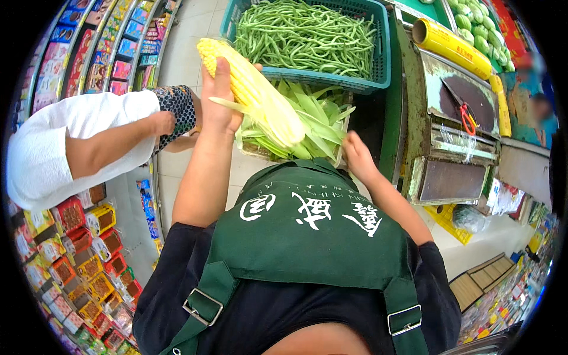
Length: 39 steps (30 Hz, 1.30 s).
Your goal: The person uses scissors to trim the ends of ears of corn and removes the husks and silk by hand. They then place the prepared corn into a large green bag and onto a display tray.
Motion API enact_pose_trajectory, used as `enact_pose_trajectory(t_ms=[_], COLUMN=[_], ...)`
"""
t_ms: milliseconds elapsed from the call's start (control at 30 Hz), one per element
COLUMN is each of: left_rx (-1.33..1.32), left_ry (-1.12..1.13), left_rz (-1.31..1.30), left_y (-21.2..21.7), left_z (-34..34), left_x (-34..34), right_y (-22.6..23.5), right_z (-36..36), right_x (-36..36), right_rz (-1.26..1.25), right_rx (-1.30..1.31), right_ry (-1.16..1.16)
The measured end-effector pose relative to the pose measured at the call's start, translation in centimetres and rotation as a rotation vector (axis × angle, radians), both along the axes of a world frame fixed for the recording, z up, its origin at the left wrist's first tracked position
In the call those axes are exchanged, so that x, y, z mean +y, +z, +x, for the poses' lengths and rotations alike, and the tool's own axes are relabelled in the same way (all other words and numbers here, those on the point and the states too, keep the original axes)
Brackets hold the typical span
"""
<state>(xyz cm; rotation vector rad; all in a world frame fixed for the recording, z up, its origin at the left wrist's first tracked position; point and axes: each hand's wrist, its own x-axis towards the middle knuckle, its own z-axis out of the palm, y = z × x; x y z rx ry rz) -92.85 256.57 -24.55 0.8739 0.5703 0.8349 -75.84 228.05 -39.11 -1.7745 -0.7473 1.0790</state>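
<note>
My left hand point(222, 97) is wrapped round an ear of corn point(251, 89), its pale yellow kernels mostly bare. A thin strip of pale husk sticks out beside my left thumb. Below the ear, a heap of green corn husks point(322, 112) fills a low crate. My right hand point(358, 155) is at the right edge of that heap, fingers curled in and slightly blurred. Whatever it may hold is hidden, though a husk leaf ends close to the fingertips.
A teal crate of green beans point(305, 38) stands beyond the husks. On the right, scissors with red handles point(464, 112) and a yellow film roll point(452, 47) lie on a worn bench point(455, 157). A person in white point(89, 139) is at the left, by shelves of packets point(83, 260).
</note>
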Motion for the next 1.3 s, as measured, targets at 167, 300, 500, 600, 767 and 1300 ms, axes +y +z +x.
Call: enact_pose_trajectory(t_ms=[167, 300, 500, 600, 767, 1300], left_rx=[-0.057, -0.154, -0.18, -0.104, -0.071, -0.352], left_ry=[-0.237, -0.336, -0.301, -0.365, -0.379, -0.164], left_rz=[0.027, 0.263, 0.206, 0.255, 0.359, 0.054], left_y=[-0.6, 0.4, 1.3, 1.8, 1.5, 1.5], left_z=[1.8, 2.3, 2.0, 1.3, 1.1, 1.8], left_x=[-2.8, -4.5, -6.0, -6.1, -6.5, -5.4], right_y=[8.7, 16.7, 22.0, 23.3, 23.6, 19.5], right_z=[0.0, -1.0, -1.2, -0.9, -1.1, -1.2], right_x=[10.6, 12.5, 11.5, 10.9, 11.1, 11.5], right_rz=[0.411, 0.587, 0.535, 0.477, 0.433, 0.901], right_rx=[-0.452, -0.028, -0.265, -0.32, -0.497, 0.838], right_ry=[0.059, -0.045, 0.005, 0.032, 0.081, 0.052])
